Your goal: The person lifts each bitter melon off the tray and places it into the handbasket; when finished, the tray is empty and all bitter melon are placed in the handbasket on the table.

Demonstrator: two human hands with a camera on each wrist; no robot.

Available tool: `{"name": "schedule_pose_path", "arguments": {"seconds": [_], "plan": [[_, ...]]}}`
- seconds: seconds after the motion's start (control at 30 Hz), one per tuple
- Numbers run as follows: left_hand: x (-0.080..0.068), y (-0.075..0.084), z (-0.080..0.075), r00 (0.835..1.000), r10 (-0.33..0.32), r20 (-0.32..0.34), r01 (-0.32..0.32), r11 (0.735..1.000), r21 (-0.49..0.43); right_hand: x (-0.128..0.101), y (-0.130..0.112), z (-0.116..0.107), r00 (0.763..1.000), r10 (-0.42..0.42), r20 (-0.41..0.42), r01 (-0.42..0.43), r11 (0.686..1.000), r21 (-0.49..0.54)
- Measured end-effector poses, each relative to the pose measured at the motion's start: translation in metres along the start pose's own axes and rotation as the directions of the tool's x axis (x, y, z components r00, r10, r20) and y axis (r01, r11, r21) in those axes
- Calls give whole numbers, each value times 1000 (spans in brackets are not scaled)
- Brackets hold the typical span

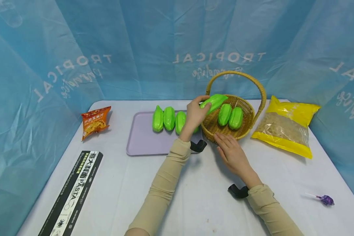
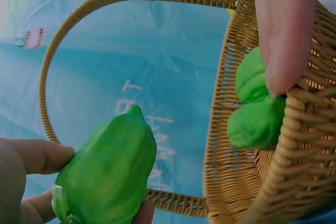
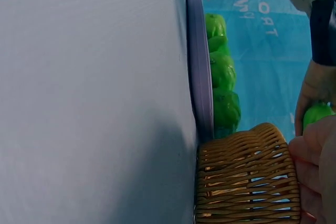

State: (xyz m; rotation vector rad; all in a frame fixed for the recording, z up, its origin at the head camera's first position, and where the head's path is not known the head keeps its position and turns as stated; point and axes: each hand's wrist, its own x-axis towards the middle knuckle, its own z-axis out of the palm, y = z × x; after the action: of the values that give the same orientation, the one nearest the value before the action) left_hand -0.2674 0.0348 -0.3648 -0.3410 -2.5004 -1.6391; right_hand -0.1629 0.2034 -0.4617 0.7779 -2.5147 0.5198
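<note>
White tabletop (image 1: 194, 203) under blue sheeting carries it all: left-hand fingers (image 2: 37, 157) curl around a green gourd (image 1: 214, 101) held over the wicker basket (image 1: 247, 113), while the right hand (image 1: 231, 151) rests flat-fingered against its wall, seemingly steadying it, beside the lilac tray (image 1: 141, 141).

Bright, even light from above; soft shadows under the basket (image 1: 222, 131) w/ no glare. Head view bends at edges. Left wrist view blurs the thumb (image 2: 286, 24).
</note>
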Motion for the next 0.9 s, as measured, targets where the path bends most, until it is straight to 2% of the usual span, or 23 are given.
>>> {"name": "schedule_pose_path", "arguments": {"seconds": [0.1, 0.37, 0.5, 0.77, 0.9], "plan": [[5, 0, 5, 999, -37, 24, 37, 999, 8, 0, 0, -1, 1000, -2, 7, 2, 1000, -5], [25, 8, 16, 995, -54, 87, 53, 999, 9, 1, 0, 0, 1000, -8, -2, 8, 1000, 0], [36, 14, 26, 988, -93, 119, 91, 996, 24, -1, 1, 1, 1000, -7, -6, 7, 1000, 1], [61, 24, 53, 957, -235, 170, 216, 968, 125, -1, 2, 0, 1000, -7, -7, 7, 1000, -18], [68, 25, 64, 946, -286, 151, 258, 950, 178, 1, 1, 0, 1000, -28, -13, 28, 1000, -8]]}}
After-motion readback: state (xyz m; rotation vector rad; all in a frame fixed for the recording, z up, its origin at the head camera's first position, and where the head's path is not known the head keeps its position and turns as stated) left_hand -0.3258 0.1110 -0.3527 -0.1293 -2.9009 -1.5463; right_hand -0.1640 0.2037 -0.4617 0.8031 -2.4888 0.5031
